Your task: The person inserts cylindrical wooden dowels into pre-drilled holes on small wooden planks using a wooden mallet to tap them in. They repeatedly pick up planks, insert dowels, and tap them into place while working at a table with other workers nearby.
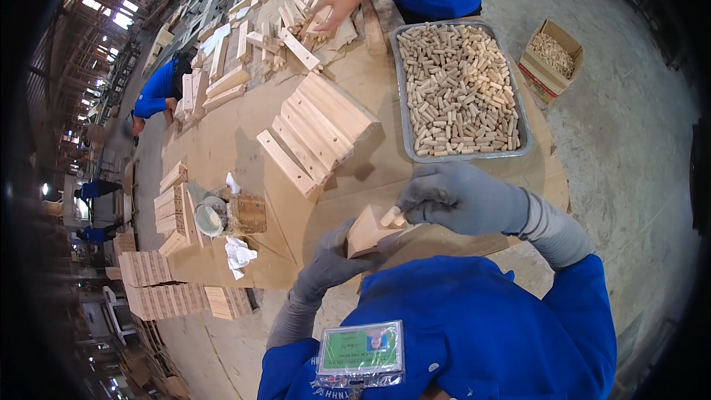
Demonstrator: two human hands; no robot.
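My left hand (327, 261), in a grey glove, is wrapped round a short pale wooden block (366, 232) held just in front of my body. Two small wooden dowels (392, 216) show at the block's upper right end. Against them, the fingers of my gloved right hand (468, 198) are closed in a pinch on one dowel; the fingertips are partly hidden. Beyond my right hand lies a grey metal tray (406, 115) heaped with similar dowels.
Drilled wooden bars (315, 130) stand in rows mid-table. To the left are a glue cup (210, 220), a wooden block (247, 214), crumpled white paper (238, 253) and stacked bars (170, 211). A cardboard box (539, 74) sits right. A co-worker's hand (342, 6) reaches over loose pieces; another person (157, 94) bends at far left.
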